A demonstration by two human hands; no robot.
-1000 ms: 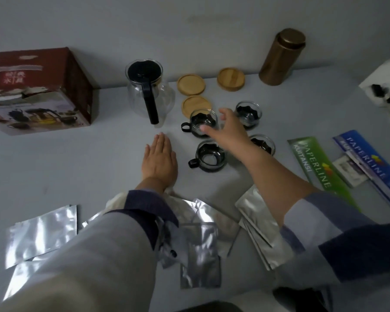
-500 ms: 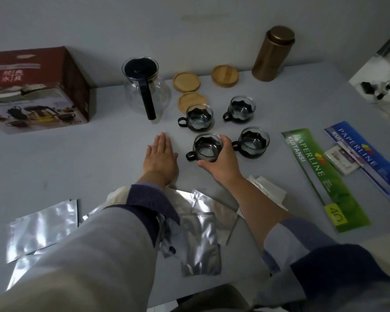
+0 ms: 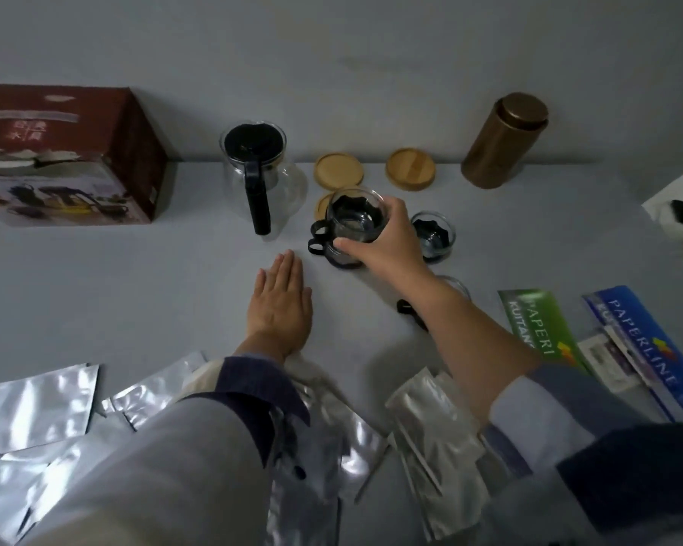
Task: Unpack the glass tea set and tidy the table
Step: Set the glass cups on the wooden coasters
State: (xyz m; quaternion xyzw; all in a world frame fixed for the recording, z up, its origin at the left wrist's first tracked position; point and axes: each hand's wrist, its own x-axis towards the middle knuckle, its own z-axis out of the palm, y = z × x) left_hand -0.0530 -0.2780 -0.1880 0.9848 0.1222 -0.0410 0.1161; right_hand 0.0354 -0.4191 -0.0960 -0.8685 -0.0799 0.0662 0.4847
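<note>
My right hand (image 3: 387, 242) grips a glass cup (image 3: 355, 216) with a black holder and handle, held directly above another such cup (image 3: 334, 256) so the two look stacked. A third cup (image 3: 434, 236) stands just right of my hand. A fourth cup (image 3: 456, 285) is mostly hidden behind my right forearm. My left hand (image 3: 280, 305) lies flat, palm down, on the table. The glass teapot (image 3: 259, 179) with a black lid and handle stands behind it. Three wooden coasters (image 3: 338, 171) lie near the cups, one partly under the held cup.
The red tea set box (image 3: 68, 155) sits at the back left. A bronze canister (image 3: 503, 139) stands at the back right. Silver foil pouches (image 3: 32, 407) lie along the near edge. Green and blue Paperline packs (image 3: 545, 333) lie at the right.
My right hand has lifted the near cup from the table and carried it back over the cup by the coasters. The left hand has stayed flat.
</note>
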